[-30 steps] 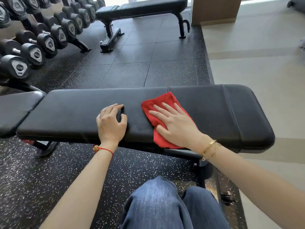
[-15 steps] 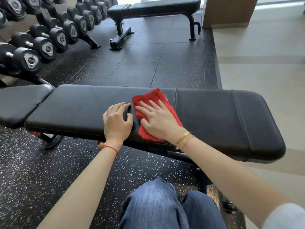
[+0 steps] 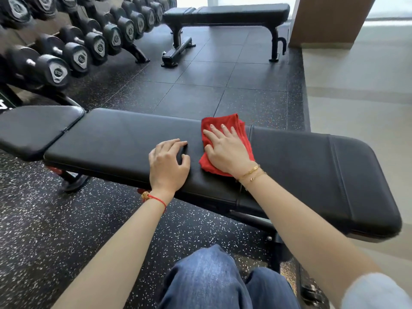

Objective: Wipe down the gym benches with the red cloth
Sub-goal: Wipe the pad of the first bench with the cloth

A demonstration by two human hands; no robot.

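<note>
A black padded gym bench (image 3: pixel 312 166) runs across the view in front of me. The folded red cloth (image 3: pixel 225 123) lies on its pad near the far edge. My right hand (image 3: pixel 225 148) presses flat on the cloth with straight, spread fingers. My left hand (image 3: pixel 167 161) rests on the bare pad just left of the cloth, fingers loosely bent, holding nothing. A second black bench (image 3: pixel 225 12) stands farther back on the dark floor.
A rack of black dumbbells (image 3: pixel 73 45) lines the left side. The near bench's separate seat pad (image 3: pixel 33 130) sits at the left. A brown pillar (image 3: pixel 330 21) stands at the back right beside light flooring (image 3: pixel 361 90). My jeans-clad knees (image 3: pixel 214 282) are below the bench.
My right hand slid the red cloth left toward my left hand, then away from me to the pad's far edge. My left hand has stayed planted on the pad.
</note>
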